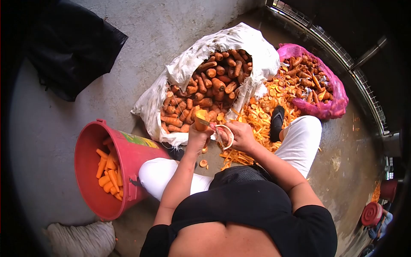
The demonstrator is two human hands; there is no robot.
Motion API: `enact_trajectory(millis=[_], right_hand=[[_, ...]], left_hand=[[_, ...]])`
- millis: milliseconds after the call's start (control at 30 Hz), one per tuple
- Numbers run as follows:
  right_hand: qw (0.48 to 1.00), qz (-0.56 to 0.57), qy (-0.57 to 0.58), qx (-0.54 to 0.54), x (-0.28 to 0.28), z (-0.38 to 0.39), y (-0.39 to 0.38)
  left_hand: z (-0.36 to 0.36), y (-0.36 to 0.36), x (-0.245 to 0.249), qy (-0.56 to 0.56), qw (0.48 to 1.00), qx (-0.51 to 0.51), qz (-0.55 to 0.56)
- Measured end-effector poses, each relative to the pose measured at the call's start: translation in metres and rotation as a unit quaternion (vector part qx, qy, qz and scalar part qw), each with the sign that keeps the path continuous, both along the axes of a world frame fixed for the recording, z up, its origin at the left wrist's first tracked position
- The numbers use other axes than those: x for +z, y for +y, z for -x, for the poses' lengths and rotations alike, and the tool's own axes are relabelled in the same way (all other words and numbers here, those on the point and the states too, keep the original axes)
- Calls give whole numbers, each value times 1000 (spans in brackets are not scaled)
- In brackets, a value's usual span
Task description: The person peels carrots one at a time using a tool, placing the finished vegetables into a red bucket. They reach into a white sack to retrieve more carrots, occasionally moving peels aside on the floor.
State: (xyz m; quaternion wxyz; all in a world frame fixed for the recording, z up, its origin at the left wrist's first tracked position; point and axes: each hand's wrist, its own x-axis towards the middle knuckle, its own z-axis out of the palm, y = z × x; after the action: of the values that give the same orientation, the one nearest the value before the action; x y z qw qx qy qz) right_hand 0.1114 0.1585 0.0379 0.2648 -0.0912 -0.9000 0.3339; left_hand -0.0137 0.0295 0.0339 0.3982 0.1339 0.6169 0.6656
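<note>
My left hand (pixel 200 138) is wrapped round the lower part of a carrot (pixel 201 115), which stands upright with its paler yellow-orange end uppermost. Opposite it, my right hand (pixel 240 136) grips a peeler (pixel 227 139) with a whitish looped handle. Its narrow metal end lies against the carrot's side. Just beyond both hands, a white woven sack (pixel 150 100) gapes open, full of unpeeled carrots (pixel 214 83). Orange peelings and round cut ends (pixel 261 111) are heaped on the floor right of the sack.
A red bucket (pixel 96 201) lies tilted at my left knee, with peeled carrots (pixel 110 173) inside. A pink sack (pixel 338 94) of carrots and scraps stands at the far right. Black cloth or plastic (pixel 77 47) lies upper left, a pale sack (pixel 81 240) lower left. Someone (pixel 380 227) is at the right edge.
</note>
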Motion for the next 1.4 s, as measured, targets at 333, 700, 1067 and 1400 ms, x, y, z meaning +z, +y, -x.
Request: enact_trajectory(millis=[333,700,1067,1400], right_hand=[[1000,1,4,2,-5,6,-4],[975,76,-162,-133,-50,12,42],[982,186,-14,-33,-9,-15,30],[995,-80,18,51,10,-1,27]], left_hand=[[-6,-2,6,5,1000,26,-6],[-16,-6,19,-49,997,-62,-21],[9,-9,8,-274,938,-164,-133],[5,-9,8,-288,943,-156,-66]])
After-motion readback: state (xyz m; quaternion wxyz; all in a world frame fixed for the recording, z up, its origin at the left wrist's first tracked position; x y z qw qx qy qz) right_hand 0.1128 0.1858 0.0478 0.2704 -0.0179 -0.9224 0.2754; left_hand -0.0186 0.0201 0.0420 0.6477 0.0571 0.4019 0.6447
